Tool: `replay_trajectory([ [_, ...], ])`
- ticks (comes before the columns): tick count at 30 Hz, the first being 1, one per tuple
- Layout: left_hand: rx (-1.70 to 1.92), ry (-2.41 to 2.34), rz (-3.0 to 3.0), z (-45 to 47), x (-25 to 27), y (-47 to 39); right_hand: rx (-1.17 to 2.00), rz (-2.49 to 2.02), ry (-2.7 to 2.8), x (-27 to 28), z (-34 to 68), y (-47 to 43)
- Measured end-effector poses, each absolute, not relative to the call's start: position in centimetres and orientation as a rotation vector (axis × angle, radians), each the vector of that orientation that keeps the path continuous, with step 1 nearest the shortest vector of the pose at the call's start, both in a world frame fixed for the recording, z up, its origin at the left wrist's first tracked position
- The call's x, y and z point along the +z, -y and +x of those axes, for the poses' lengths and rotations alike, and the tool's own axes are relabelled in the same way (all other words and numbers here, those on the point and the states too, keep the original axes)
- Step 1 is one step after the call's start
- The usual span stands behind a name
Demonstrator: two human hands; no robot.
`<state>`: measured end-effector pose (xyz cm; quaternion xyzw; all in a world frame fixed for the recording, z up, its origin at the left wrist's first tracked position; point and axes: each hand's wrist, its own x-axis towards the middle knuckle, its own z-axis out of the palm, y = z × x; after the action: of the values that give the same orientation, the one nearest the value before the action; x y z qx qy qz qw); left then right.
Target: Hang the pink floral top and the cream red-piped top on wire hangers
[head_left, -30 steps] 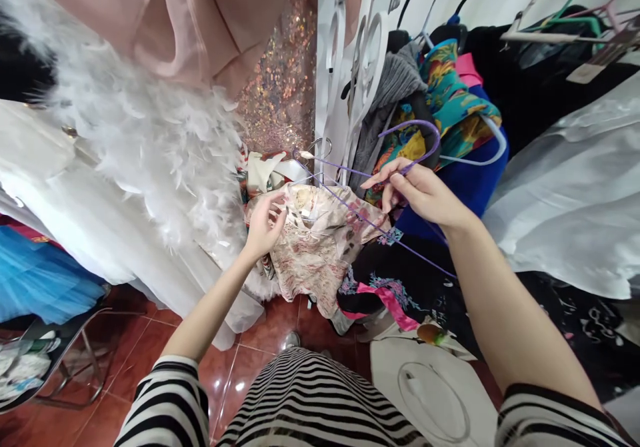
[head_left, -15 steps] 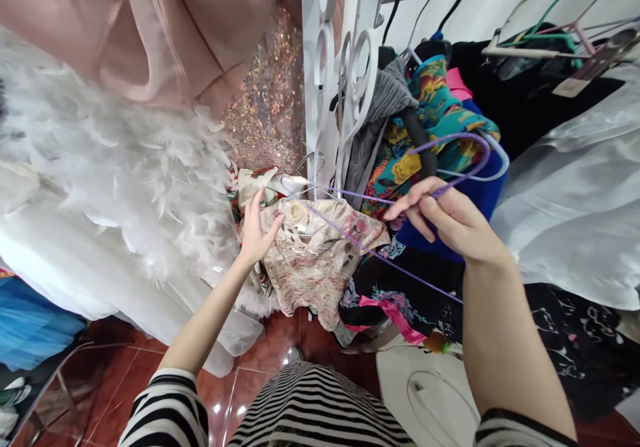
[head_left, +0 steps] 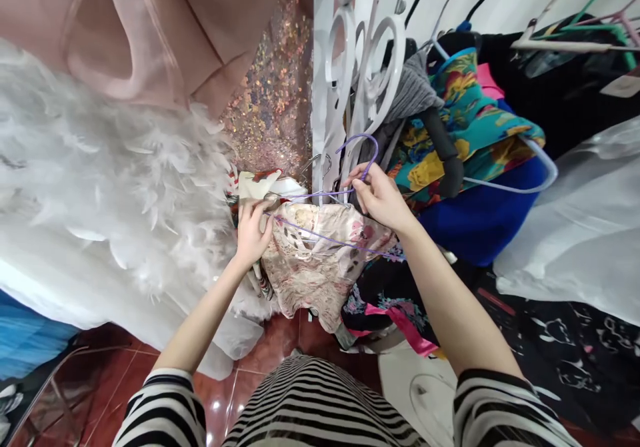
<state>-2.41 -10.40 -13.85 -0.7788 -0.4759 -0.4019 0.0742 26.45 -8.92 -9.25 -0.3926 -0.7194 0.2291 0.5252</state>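
Note:
A thin purple clothes hanger [head_left: 320, 235] is held across the front of a floral blouse [head_left: 310, 280]. My right hand [head_left: 377, 197] pinches it just below its hook, which curves up above the fingers. My left hand [head_left: 254, 233] is closed around the hanger's left end, its fingertips partly hidden by the hand. Beside those fingers is a cream and red patterned cloth [head_left: 257, 185]. The pale, pink-flowered blouse hangs on a metal hanger [head_left: 320, 161] behind the purple one. The purple hanger's right end lies over dark clothing.
White feathered clothing [head_left: 165, 187] fills the left, below dusty pink fabric [head_left: 150, 27]. A white scrollwork rack frame [head_left: 345, 67] rises ahead. On the right hang a teal floral garment [head_left: 450, 140] and white sheer fabric [head_left: 585, 227]. Red tiles [head_left: 280, 340] cover the floor.
My right hand has brought the purple hanger left and inward, in front of the blouse. My left hand's spread fingers have closed on the hanger's end. The view has shifted slightly.

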Motion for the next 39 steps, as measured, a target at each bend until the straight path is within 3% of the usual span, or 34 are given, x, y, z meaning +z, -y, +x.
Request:
replay_trajectory([
  [4, -1.161, 1.398, -2.305, -2.9, -13.9, 9.5, 0.220, -1.110, 1.726, -9.2, 25.5, 8.1],
  [8, -1.072, 1.373, -2.352, -2.6, -13.8, 8.8, 0.086, -1.171, 1.677, -9.4, 24.2, 8.3],
  [17, -0.997, 1.345, -2.399, -1.0, -12.2, 7.0, 0.048, -1.183, 1.619, -9.4, 23.9, 8.6],
  [29, -1.212, 1.212, -2.543, 1.7, -9.9, 5.6, -0.131, -1.197, 1.528, -5.7, 24.3, 9.3],
  [39, -1.236, 1.234, -2.703, 1.6, -9.0, 5.3, -0.207, -1.485, 1.468, -3.2, 22.3, 10.3],
])
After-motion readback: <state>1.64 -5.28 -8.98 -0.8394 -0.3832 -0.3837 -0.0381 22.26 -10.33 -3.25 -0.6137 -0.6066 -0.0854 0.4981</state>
